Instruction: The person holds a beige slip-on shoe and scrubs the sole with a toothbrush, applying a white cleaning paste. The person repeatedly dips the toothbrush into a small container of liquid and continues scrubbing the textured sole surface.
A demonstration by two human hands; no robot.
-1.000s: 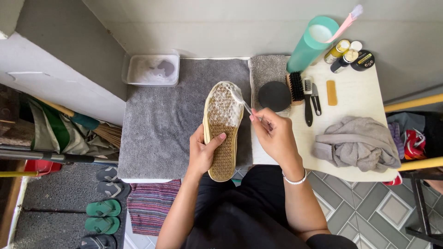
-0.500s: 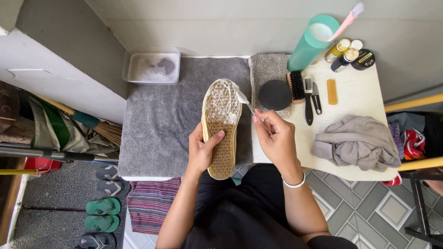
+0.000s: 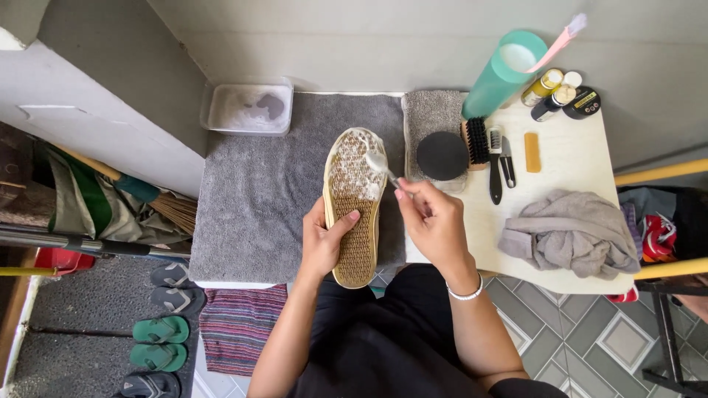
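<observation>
My left hand (image 3: 324,239) grips a shoe (image 3: 354,206) turned sole-up over the grey towel (image 3: 258,191). The tan waffle sole is covered in white foam at its toe end. My right hand (image 3: 435,221) holds a small brush (image 3: 380,166) by its handle, its foamy head pressed on the right side of the sole near the toe.
A clear tub of soapy water (image 3: 247,107) sits at the back left. On the white table (image 3: 575,158) lie a round black lid (image 3: 442,155), brushes (image 3: 487,147), a tan block (image 3: 532,152), small bottles (image 3: 557,92), a teal cup (image 3: 505,74) and a crumpled grey cloth (image 3: 571,232). Sandals (image 3: 158,343) lie on the floor at left.
The brush head has moved a little along the foamy toe part of the sole. My left hand keeps the shoe in the same place.
</observation>
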